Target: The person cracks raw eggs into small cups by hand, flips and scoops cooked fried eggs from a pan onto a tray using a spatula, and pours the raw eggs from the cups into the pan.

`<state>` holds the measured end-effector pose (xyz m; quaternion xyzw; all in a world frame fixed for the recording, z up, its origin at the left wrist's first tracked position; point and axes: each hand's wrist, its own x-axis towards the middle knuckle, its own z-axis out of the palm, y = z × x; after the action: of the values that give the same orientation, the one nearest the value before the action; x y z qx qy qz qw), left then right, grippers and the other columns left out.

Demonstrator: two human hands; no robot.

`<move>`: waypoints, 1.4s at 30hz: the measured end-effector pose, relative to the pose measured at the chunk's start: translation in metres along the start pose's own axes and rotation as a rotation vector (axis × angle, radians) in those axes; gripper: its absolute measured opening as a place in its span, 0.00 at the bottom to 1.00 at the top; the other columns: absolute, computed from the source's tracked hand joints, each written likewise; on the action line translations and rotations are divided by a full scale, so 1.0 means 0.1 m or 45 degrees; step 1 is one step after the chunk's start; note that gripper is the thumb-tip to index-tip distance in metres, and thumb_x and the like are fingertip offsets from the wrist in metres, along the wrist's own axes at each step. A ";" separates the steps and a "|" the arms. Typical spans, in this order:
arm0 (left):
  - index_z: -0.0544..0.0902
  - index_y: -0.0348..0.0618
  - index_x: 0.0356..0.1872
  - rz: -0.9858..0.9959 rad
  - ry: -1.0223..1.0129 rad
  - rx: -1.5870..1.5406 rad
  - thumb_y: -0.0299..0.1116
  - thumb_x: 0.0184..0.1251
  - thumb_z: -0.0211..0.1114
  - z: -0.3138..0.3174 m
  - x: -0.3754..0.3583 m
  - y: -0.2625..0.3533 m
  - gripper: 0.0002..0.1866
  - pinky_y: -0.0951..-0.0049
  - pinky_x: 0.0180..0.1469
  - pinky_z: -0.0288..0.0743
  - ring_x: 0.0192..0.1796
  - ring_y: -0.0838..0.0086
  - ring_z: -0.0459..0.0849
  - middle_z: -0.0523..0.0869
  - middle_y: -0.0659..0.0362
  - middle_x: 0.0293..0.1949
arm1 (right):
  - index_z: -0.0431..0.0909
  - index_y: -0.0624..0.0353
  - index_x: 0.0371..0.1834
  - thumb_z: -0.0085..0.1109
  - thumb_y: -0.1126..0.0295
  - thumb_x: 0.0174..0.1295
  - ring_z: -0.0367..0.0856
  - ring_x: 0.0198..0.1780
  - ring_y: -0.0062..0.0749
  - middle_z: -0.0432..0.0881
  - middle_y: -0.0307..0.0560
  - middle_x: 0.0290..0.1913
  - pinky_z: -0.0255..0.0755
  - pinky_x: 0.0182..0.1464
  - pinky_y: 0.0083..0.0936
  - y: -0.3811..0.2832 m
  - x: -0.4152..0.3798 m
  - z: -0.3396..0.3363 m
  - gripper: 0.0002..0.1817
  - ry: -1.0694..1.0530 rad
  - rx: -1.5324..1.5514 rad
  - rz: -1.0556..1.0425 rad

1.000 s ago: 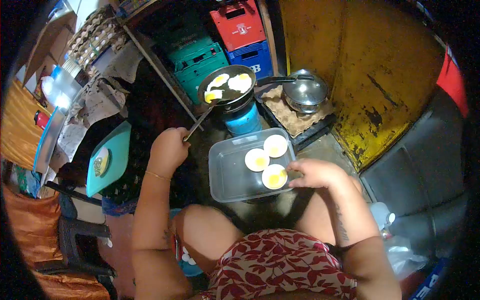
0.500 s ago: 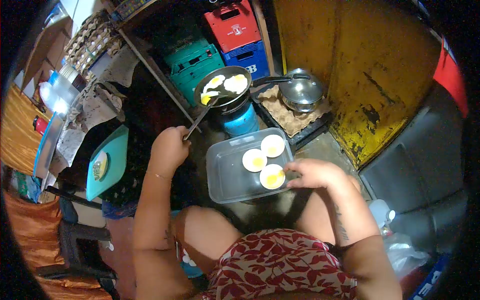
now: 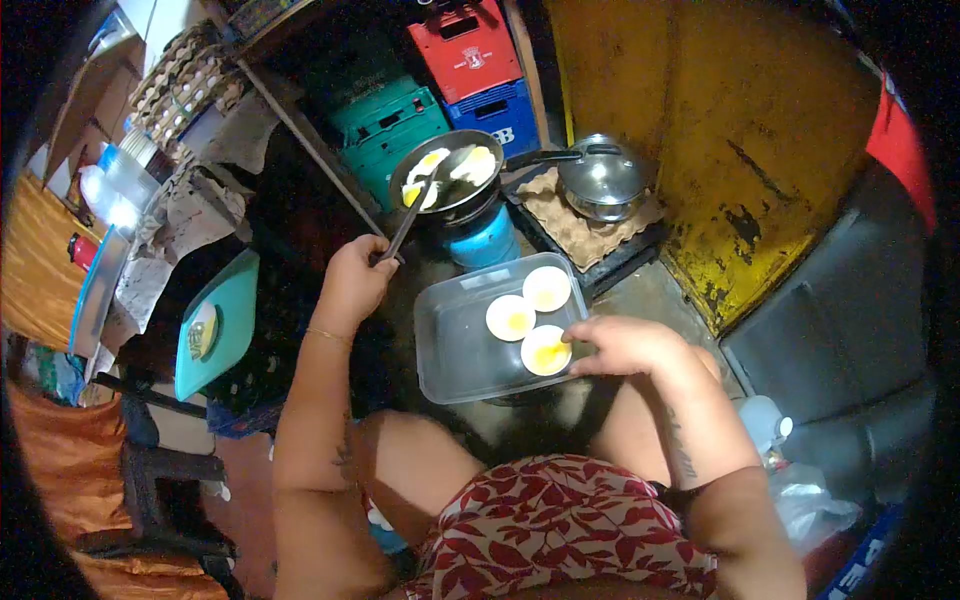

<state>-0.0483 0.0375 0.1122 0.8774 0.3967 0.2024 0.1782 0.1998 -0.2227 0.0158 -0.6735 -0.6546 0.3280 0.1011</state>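
Note:
My left hand (image 3: 357, 280) is closed around the handle of a long spatula (image 3: 408, 225), which reaches into a dark frying pan (image 3: 462, 212). Several fried eggs (image 3: 472, 165) lie in the pan; the spatula's tip is at the near-left egg (image 3: 420, 193). A clear plastic container (image 3: 450, 375) sits before me, holding three small white bowls with yellow, egg-like contents. My right hand (image 3: 630, 347) crosses the container's right rim, thumb and fingers at the edge of the nearest bowl (image 3: 546, 352). Its grip there is partly hidden.
The pan stands over a blue stove body (image 3: 485, 240). A lidded pot (image 3: 602, 180) rests on cardboard at right. Green crates (image 3: 395, 125), a red crate (image 3: 468, 50) and a blue crate stand behind. A teal tray (image 3: 225, 330) is at left; egg trays (image 3: 180, 90) are stacked beyond.
My left hand has moved slightly right and up, and the spatula now stands steeper over the near-left egg. My right hand stays at the bowl.

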 end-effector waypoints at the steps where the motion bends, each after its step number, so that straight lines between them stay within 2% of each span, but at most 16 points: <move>1: 0.83 0.37 0.45 -0.009 0.004 0.009 0.30 0.63 0.68 -0.03 -0.01 -0.05 0.12 0.67 0.32 0.78 0.29 0.70 0.84 0.86 0.55 0.33 | 0.75 0.59 0.62 0.67 0.54 0.59 0.77 0.60 0.54 0.80 0.61 0.57 0.70 0.63 0.39 0.02 0.00 0.00 0.30 0.031 -0.017 -0.011; 3: 0.81 0.38 0.45 -0.363 -0.162 -0.642 0.31 0.68 0.64 -0.11 -0.07 -0.07 0.09 0.74 0.24 0.73 0.23 0.79 0.78 0.82 0.60 0.28 | 0.75 0.59 0.61 0.67 0.54 0.59 0.77 0.59 0.54 0.80 0.62 0.56 0.70 0.63 0.39 0.03 0.01 0.00 0.30 0.043 -0.016 -0.034; 7: 0.79 0.39 0.43 -0.444 -0.108 -0.838 0.31 0.72 0.60 0.05 0.07 -0.11 0.07 0.77 0.21 0.71 0.22 0.80 0.77 0.80 0.62 0.26 | 0.76 0.59 0.60 0.68 0.54 0.59 0.78 0.58 0.55 0.81 0.62 0.54 0.71 0.61 0.39 0.01 0.09 0.01 0.30 0.019 -0.028 -0.040; 9: 0.78 0.37 0.41 -0.487 -0.116 -0.952 0.30 0.73 0.57 0.22 0.20 -0.13 0.07 0.78 0.20 0.71 0.22 0.79 0.77 0.80 0.61 0.26 | 0.76 0.59 0.60 0.68 0.53 0.57 0.80 0.56 0.54 0.82 0.61 0.53 0.73 0.60 0.40 -0.01 0.10 0.03 0.31 0.036 -0.039 -0.067; 10: 0.77 0.36 0.38 -0.501 -0.125 -0.912 0.30 0.74 0.55 0.28 0.25 -0.09 0.07 0.78 0.19 0.70 0.21 0.79 0.77 0.80 0.59 0.26 | 0.77 0.59 0.60 0.67 0.52 0.56 0.82 0.54 0.54 0.83 0.61 0.52 0.74 0.58 0.41 -0.02 0.11 0.04 0.31 0.049 -0.047 -0.095; 18: 0.76 0.36 0.27 -0.517 -0.019 -0.958 0.28 0.73 0.53 0.83 0.61 -0.01 0.12 0.74 0.18 0.69 0.18 0.75 0.76 0.79 0.55 0.21 | 0.77 0.56 0.60 0.68 0.52 0.56 0.83 0.52 0.55 0.84 0.62 0.50 0.75 0.57 0.42 0.04 0.06 0.08 0.31 0.106 -0.052 -0.080; 20: 0.74 0.35 0.28 -0.515 -0.034 -0.977 0.27 0.74 0.53 0.87 0.65 0.00 0.11 0.74 0.17 0.69 0.18 0.74 0.76 0.78 0.55 0.21 | 0.77 0.56 0.60 0.68 0.52 0.56 0.83 0.52 0.55 0.84 0.62 0.49 0.75 0.57 0.42 0.01 0.04 0.03 0.31 0.111 -0.053 -0.054; 22: 0.73 0.35 0.29 -0.515 -0.055 -0.992 0.26 0.74 0.52 0.93 0.68 0.01 0.11 0.73 0.16 0.69 0.18 0.73 0.77 0.76 0.55 0.21 | 0.76 0.57 0.62 0.66 0.52 0.60 0.78 0.59 0.53 0.80 0.60 0.56 0.71 0.62 0.38 -0.05 0.01 -0.05 0.30 -0.018 -0.024 0.022; 25: 0.74 0.35 0.29 -0.545 -0.023 -1.076 0.27 0.75 0.52 1.02 0.69 0.00 0.11 0.74 0.16 0.69 0.18 0.74 0.77 0.78 0.55 0.22 | 0.75 0.56 0.62 0.66 0.51 0.60 0.78 0.58 0.53 0.80 0.60 0.55 0.71 0.61 0.39 -0.04 -0.02 -0.07 0.30 -0.019 -0.003 0.031; 27: 0.77 0.32 0.41 -0.559 -0.071 -1.107 0.29 0.73 0.53 1.04 0.69 -0.03 0.09 0.78 0.21 0.74 0.22 0.76 0.79 0.83 0.53 0.29 | 0.75 0.55 0.62 0.65 0.51 0.60 0.78 0.58 0.53 0.80 0.60 0.55 0.71 0.61 0.39 0.00 0.01 -0.06 0.30 -0.019 0.000 0.009; 30: 0.77 0.30 0.44 -0.527 -0.108 -1.246 0.29 0.73 0.53 1.07 0.65 -0.07 0.10 0.78 0.22 0.74 0.22 0.76 0.80 0.83 0.53 0.30 | 0.75 0.54 0.62 0.65 0.51 0.61 0.78 0.59 0.52 0.80 0.59 0.55 0.71 0.61 0.39 -0.09 -0.03 -0.14 0.30 -0.048 0.024 0.044; 32: 0.77 0.31 0.43 -0.535 -0.108 -1.246 0.29 0.73 0.54 1.07 0.58 -0.07 0.09 0.78 0.22 0.74 0.23 0.76 0.80 0.83 0.54 0.30 | 0.75 0.54 0.62 0.65 0.51 0.61 0.78 0.59 0.52 0.80 0.58 0.55 0.71 0.61 0.40 -0.15 -0.06 -0.18 0.30 -0.080 0.052 0.100; 35: 0.76 0.32 0.40 -0.549 -0.092 -1.242 0.28 0.74 0.54 0.98 0.42 0.02 0.08 0.78 0.21 0.74 0.21 0.76 0.79 0.82 0.55 0.28 | 0.76 0.55 0.61 0.66 0.51 0.60 0.78 0.59 0.53 0.80 0.58 0.56 0.72 0.61 0.40 -0.09 -0.03 -0.13 0.29 -0.064 0.021 0.036; 37: 0.76 0.34 0.37 -0.559 -0.075 -1.240 0.28 0.74 0.53 0.96 0.35 0.01 0.08 0.77 0.19 0.73 0.20 0.77 0.78 0.81 0.56 0.26 | 0.78 0.57 0.56 0.68 0.56 0.58 0.83 0.49 0.53 0.84 0.60 0.45 0.76 0.51 0.41 0.03 0.02 -0.02 0.25 0.167 -0.020 -0.210; 39: 0.76 0.33 0.41 -0.502 -0.034 -1.026 0.27 0.74 0.55 0.95 0.31 -0.02 0.07 0.76 0.18 0.73 0.20 0.76 0.79 0.79 0.57 0.25 | 0.78 0.57 0.56 0.69 0.56 0.58 0.83 0.50 0.53 0.84 0.60 0.46 0.76 0.52 0.41 0.05 0.03 0.00 0.26 0.146 -0.022 -0.183; 42: 0.76 0.35 0.40 -0.442 0.052 -0.855 0.28 0.74 0.55 0.96 0.30 -0.06 0.06 0.75 0.20 0.73 0.21 0.76 0.79 0.79 0.58 0.26 | 0.78 0.57 0.56 0.69 0.55 0.57 0.83 0.50 0.54 0.84 0.60 0.47 0.76 0.52 0.41 0.03 0.06 0.00 0.26 0.123 -0.029 -0.148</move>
<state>0.0140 0.0499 0.0340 0.6856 0.4547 0.3053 0.4795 0.2017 -0.2176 0.0121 -0.6506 -0.6906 0.2814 0.1438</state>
